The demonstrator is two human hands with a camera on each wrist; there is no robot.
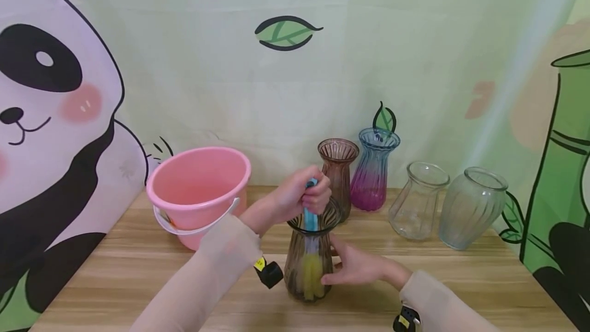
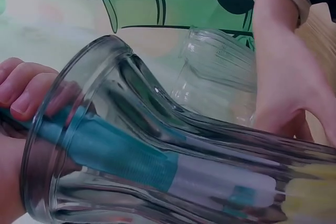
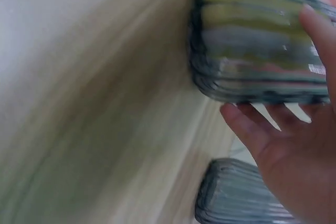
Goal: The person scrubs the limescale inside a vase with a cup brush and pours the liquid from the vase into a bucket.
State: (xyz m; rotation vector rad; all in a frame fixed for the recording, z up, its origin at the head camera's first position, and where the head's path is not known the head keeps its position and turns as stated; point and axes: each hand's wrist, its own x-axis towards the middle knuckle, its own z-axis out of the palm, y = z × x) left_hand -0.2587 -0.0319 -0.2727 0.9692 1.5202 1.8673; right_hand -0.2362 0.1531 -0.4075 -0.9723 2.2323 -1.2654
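Observation:
A smoky grey ribbed glass vase (image 1: 295,255) with a flared rim stands upright on the table. Inside it is a sponge bottle brush with a blue-green handle (image 2: 121,150), a pale shaft and a yellow sponge head (image 1: 312,275), which sits low in the vase. My left hand (image 1: 295,196) grips the top of the handle just above the rim. With thumb in front and fingers behind, my right hand (image 1: 357,264) holds the lower side of the vase. In the right wrist view, the right thumb (image 3: 317,27) lies against the glass.
A pink bucket (image 1: 198,200) with a white handle stands to the left. Behind the grey vase are a brown vase (image 1: 338,160) and a blue-to-purple vase (image 1: 371,181). Two clear glass vases, one flared (image 1: 412,214) and one rounded (image 1: 470,214), stand on the wooden table (image 1: 124,270) at right.

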